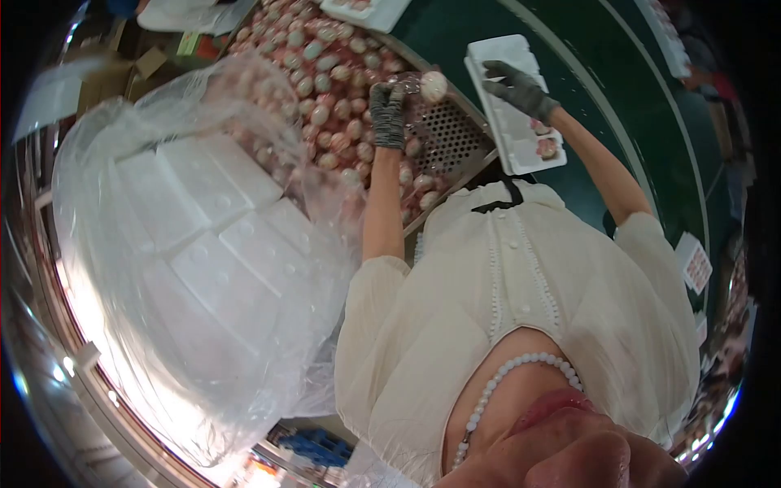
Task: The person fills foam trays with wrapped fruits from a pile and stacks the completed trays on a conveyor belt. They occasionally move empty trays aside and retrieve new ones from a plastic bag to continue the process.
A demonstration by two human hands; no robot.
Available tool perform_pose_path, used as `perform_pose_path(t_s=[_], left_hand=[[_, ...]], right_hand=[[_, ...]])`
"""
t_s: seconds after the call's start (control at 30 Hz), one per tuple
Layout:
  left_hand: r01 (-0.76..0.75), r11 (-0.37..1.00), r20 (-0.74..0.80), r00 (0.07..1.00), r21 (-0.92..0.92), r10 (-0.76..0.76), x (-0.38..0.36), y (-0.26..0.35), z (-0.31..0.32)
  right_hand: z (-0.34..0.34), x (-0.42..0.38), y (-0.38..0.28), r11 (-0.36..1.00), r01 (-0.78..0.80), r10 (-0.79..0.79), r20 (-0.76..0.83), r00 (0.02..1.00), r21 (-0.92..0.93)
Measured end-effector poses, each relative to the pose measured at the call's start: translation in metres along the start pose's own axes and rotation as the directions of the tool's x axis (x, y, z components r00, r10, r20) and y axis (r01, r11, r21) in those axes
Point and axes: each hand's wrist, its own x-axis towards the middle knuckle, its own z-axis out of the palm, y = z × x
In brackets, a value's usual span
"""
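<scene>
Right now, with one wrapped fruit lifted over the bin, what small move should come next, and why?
Probably carry the wrapped fruit in the left hand across to the white tray that the right hand steadies. The tray holds only a couple of fruits at its near end, and the rest looks unfilled.

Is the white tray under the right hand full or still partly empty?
Partly empty: the white tray holds fruit only at its near end; the right hand rests on bare pockets.

The gloved left hand (389,114) holds a wrapped pale round fruit (433,85) above the bench (455,138) heaped with similar fruit. The gloved right hand (521,88) rests on a white foam tray (512,114).
</scene>
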Motion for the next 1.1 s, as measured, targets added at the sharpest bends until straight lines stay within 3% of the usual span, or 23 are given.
perform_pose_path(t_s=[0.03, 0.07, 0.1, 0.13, 0.17, 0.2, 0.23, 0.27, 0.3, 0.33, 0.37, 0.43, 0.47, 0.5, 0.67, 0.73, 0.8, 0.83, 0.9, 1.0, 1.03, 1.1], left_hand=[[0.040, 0.994, 0.071, 0.997, -0.104, -0.033, -0.004, -0.001, 0.024], [0.098, 0.990, 0.160, 0.984, -0.103, -0.080, 0.003, -0.030, 0.034], [0.104, 0.989, 0.187, 0.979, -0.105, -0.083, -0.003, -0.022, 0.058], [0.266, 0.926, 0.224, 0.952, -0.268, -0.209, -0.015, 0.002, 0.085], [0.418, 0.810, 0.277, 0.904, -0.411, -0.326, -0.023, 0.014, 0.104], [0.431, 0.852, 0.256, 0.895, -0.296, -0.364, -0.020, 0.001, 0.111], [0.435, 0.851, 0.269, 0.892, -0.294, -0.363, -0.017, -0.004, 0.121], [0.290, 0.938, 0.323, 0.921, -0.189, -0.219, -0.017, -0.010, 0.130], [0.122, 0.988, 0.388, 0.918, -0.091, -0.078, -0.017, -0.018, 0.140], [-0.285, 0.943, 0.402, 0.894, 0.173, 0.197, -0.017, -0.026, 0.153], [-0.287, 0.943, 0.409, 0.891, 0.172, 0.197, -0.020, -0.033, 0.161], [-0.562, 0.646, 0.343, 0.827, 0.517, 0.446, -0.025, -0.019, 0.179], [-0.461, 0.696, 0.312, 0.887, 0.551, 0.340, -0.025, -0.018, 0.183], [-0.463, 0.697, 0.316, 0.886, 0.547, 0.341, -0.026, -0.025, 0.185], [-0.380, 0.794, 0.238, 0.924, 0.474, 0.300, -0.020, -0.051, 0.184], [-0.368, 0.828, 0.199, 0.929, 0.424, 0.311, -0.012, -0.053, 0.184], [-0.432, 0.653, 0.315, 0.902, 0.622, 0.296, 0.000, -0.052, 0.181], [-0.440, 0.651, 0.314, 0.898, 0.618, 0.309, 0.002, -0.049, 0.182], [-0.466, 0.447, 0.388, 0.884, 0.764, 0.259, -0.001, -0.046, 0.175], [-0.499, 0.391, 0.449, 0.866, 0.773, 0.219, -0.004, -0.042, 0.173], [-0.522, 0.345, 0.479, 0.853, 0.780, 0.208, -0.007, -0.042, 0.174], [-0.513, 0.395, 0.487, 0.856, 0.762, 0.172, -0.011, -0.050, 0.176]], right_hand=[[-0.002, 0.002, 0.002, 0.982, -0.050, 0.027, 0.130, 0.991, 0.180], [-0.006, -0.001, 0.005, 0.962, -0.049, 0.004, 0.168, 0.986, 0.267], [-0.010, -0.007, 0.001, 0.934, -0.049, -0.026, 0.206, 0.978, 0.353], [-0.022, -0.013, -0.012, 0.910, -0.178, 0.067, 0.289, 0.955, 0.374], [-0.029, -0.019, -0.008, 0.909, -0.181, 0.078, 0.274, 0.959, 0.376], [-0.038, -0.024, -0.001, 0.923, -0.169, 0.095, 0.221, 0.971, 0.347], [-0.046, -0.028, 0.008, 0.936, -0.156, 0.107, 0.168, 0.980, 0.315], [-0.049, -0.024, 0.033, 0.972, -0.114, 0.107, 0.047, 0.993, 0.205], [-0.053, -0.024, 0.038, 0.971, -0.117, 0.111, 0.041, 0.993, 0.206], [-0.056, -0.025, 0.041, 0.998, -0.058, 0.056, -0.131, 0.990, -0.018], [-0.059, -0.025, 0.043, 0.968, -0.035, -0.038, -0.284, 0.958, -0.249], [-0.057, -0.022, 0.044, 0.969, -0.087, 0.004, -0.340, 0.940, -0.231], [-0.055, -0.021, 0.046, 0.942, -0.166, 0.038, -0.398, 0.916, -0.291], [-0.052, -0.020, 0.047, 0.906, -0.246, 0.068, -0.455, 0.888, -0.344], [-0.056, -0.019, 0.039, 0.927, -0.203, 0.044, -0.447, 0.893, -0.315], [-0.057, -0.012, 0.037, 0.914, -0.158, -0.049, -0.487, 0.872, -0.375], [-0.057, -0.005, 0.041, 0.888, -0.194, -0.006, -0.433, 0.901, -0.417], [-0.059, 0.001, 0.035, 0.855, -0.216, 0.021, -0.383, 0.923, -0.472], [-0.059, -0.002, 0.031, 0.818, -0.193, -0.005, -0.342, 0.940, -0.542], [-0.066, -0.011, 0.036, 0.748, 0.031, -0.171, -0.147, 0.974, -0.663], [-0.066, -0.010, 0.035, 0.747, 0.033, -0.167, -0.139, 0.976, -0.664], [-0.063, -0.010, 0.033, 0.693, -0.058, -0.117, -0.192, 0.974, -0.718]])
